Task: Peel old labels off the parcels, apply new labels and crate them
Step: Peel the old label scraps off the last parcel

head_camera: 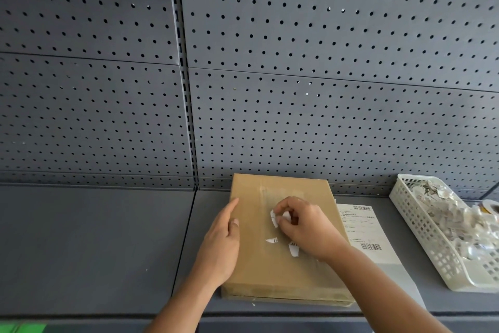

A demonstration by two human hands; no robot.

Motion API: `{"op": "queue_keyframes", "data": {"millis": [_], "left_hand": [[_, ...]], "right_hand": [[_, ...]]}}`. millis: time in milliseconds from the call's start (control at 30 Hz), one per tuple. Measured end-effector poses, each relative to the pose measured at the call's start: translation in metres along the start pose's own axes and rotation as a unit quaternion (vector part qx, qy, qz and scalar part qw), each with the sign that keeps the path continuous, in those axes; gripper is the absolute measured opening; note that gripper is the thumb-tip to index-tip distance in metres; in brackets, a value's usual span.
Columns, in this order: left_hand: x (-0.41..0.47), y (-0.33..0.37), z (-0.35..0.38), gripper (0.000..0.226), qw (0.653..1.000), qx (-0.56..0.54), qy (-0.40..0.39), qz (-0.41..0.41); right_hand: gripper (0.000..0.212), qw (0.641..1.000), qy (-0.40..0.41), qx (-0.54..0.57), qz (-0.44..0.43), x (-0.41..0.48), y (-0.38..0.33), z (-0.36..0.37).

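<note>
Big grey pegboard wall (297, 62) fills most of the view, with a grey shelf (94, 238) under it. The cardboard parcel (259, 273) lies flat on the shelf at about 5 o'clock in the view. I'd say we're mid-peel on the old label: most of it's gone and the new one isn't on yet.

At the parcel's 3 o'clock there's a white basket (413, 227) full of torn paper. Between the 2 lies the new label sheet (361, 227); beside the parcel or tucked under it, can't tell.

Left hand (221, 246) rests on the parcel's 9 o'clock edge, fingers straight, steadying it. Right hand (305, 227) has thumb and fingertips clamped on a curled label scrap (274, 218). 2 leftover bits (271, 240) stick at its 6 o'clock.

Next move probably calls for a slow, low pull, then picking off those 2. Thin paper like that likely tears. Only the sheet lies on the way to the basket.
</note>
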State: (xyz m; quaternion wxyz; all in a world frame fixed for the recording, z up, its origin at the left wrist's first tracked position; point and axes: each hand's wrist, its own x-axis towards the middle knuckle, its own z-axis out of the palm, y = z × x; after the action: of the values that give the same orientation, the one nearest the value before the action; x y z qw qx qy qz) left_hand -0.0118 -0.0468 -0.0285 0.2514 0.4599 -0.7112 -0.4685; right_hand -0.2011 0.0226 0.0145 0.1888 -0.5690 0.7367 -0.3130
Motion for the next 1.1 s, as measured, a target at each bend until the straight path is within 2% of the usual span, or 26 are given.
{"op": "queue_keyframes", "data": {"millis": [300,567,733,900,1100], "left_hand": [[-0.001,0.001,0.000,0.046,1.000,-0.004,-0.002,0.001],[-0.002,0.002,0.000,0.047,1.000,-0.002,-0.003,-0.001],[-0.002,0.003,0.000,0.047,1.000,-0.007,-0.007,-0.004],[-0.002,0.004,-0.001,0.047,1.000,-0.008,-0.005,-0.005],[-0.002,0.003,0.000,0.046,1.000,-0.006,-0.006,-0.006]], "right_hand": [[0.008,0.999,-0.025,-0.042,0.003,0.007,0.001,-0.005],[0.010,0.998,-0.059,-0.019,0.010,0.009,-0.002,-0.011],[0.012,0.998,-0.038,-0.041,0.026,0.014,0.000,-0.006],[0.012,0.996,-0.079,-0.015,0.029,0.014,0.001,-0.011],[0.007,0.998,-0.048,-0.029,0.028,0.015,0.001,-0.008]]}}
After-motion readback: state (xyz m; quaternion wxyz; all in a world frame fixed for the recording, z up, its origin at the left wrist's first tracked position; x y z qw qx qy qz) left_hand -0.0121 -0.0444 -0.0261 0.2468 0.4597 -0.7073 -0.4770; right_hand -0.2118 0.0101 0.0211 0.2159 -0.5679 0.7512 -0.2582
